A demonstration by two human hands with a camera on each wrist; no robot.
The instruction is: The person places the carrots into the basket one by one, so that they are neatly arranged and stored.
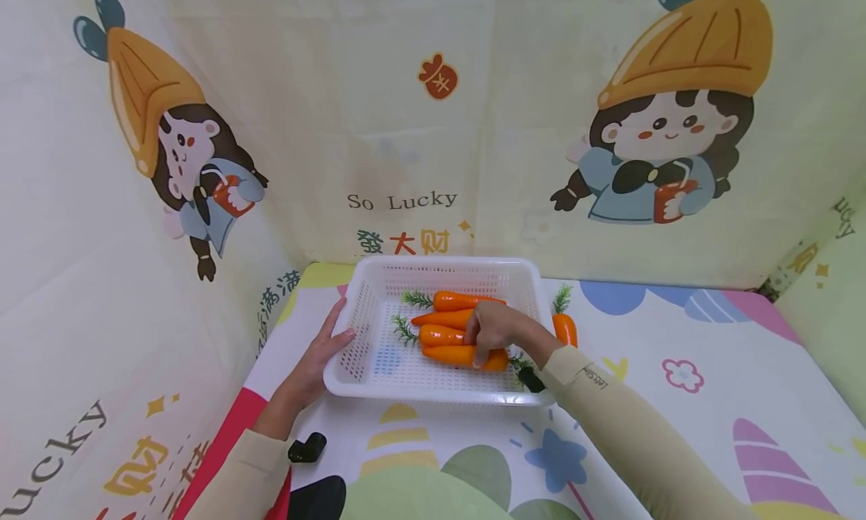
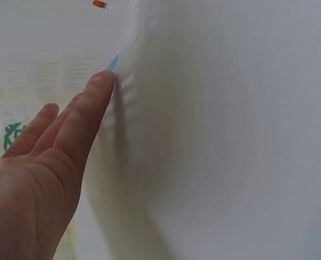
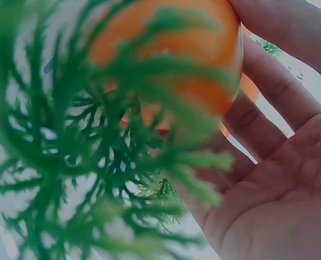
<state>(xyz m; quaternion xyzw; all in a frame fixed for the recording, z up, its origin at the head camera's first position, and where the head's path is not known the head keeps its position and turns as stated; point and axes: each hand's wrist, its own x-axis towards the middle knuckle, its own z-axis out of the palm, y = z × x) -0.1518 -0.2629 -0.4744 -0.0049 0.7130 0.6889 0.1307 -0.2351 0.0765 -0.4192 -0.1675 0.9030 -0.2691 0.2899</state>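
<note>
A white perforated plastic basket (image 1: 392, 394) holds several toy carrots, some with leafy tops to the left. My right hand (image 1: 499, 326) reaches in from the right and grips the nearest carrot (image 1: 443, 355), whose green top points right. Close up in the right wrist view, that carrot (image 3: 204, 65) sits between thumb and fingers, partly covered by its blurred leaves (image 3: 57, 135). At the basket's left side is my left hand (image 1: 314, 362), its fingers extended against the wall. The left wrist view shows those fingers (image 2: 87, 116) straight beside the basket.
Outside the basket's right wall lies another carrot (image 1: 564, 328), partly hidden. A patterned cloth (image 1: 649, 430) covers the table, and printed sheets (image 1: 501, 144) rise behind and at the sides. A black object (image 1: 307, 448) is by the left wrist.
</note>
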